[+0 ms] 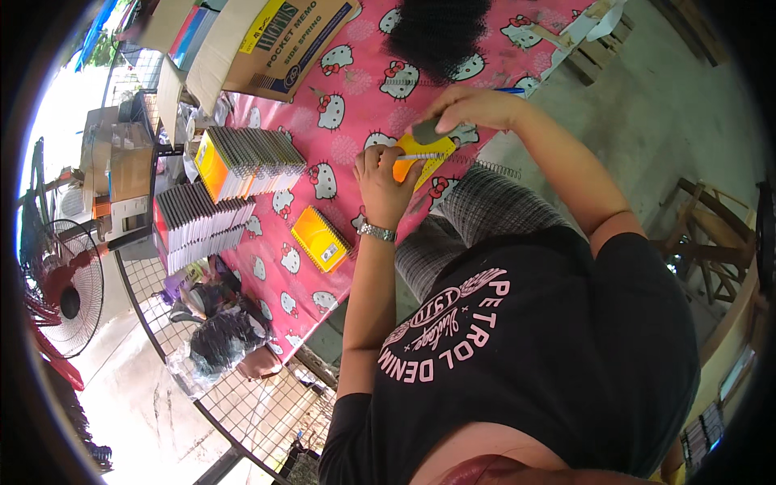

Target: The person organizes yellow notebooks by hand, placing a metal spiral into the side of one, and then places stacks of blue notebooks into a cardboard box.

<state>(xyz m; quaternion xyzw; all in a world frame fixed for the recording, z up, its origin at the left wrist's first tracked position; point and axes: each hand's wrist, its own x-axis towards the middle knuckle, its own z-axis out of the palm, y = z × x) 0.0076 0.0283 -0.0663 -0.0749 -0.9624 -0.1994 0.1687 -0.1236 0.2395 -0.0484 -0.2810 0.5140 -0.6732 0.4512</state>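
My left hand (383, 179) is closed on a small yellow notebook (432, 157) near the table edge, its fingers over the left side. A thin metal spiral wire (495, 166) runs along the notebook and sticks out past its right end. At the notebook's far end, my right hand (469, 110) has its fingers bent around a dark grey flat piece (427, 132). Whether that piece is the notebook's back cover or separate, I cannot tell. A spiral-bound yellow notebook (320, 240) lies flat to the left of my left forearm.
Two stacks of spiral notebooks, one with yellow covers (246, 162) and one beside it (202, 222), stand at the left. An open cardboard box (287, 48) sits at the far left, and a black heap of wire coils (436, 36) at the far side. A fan (69, 303) stands further left.
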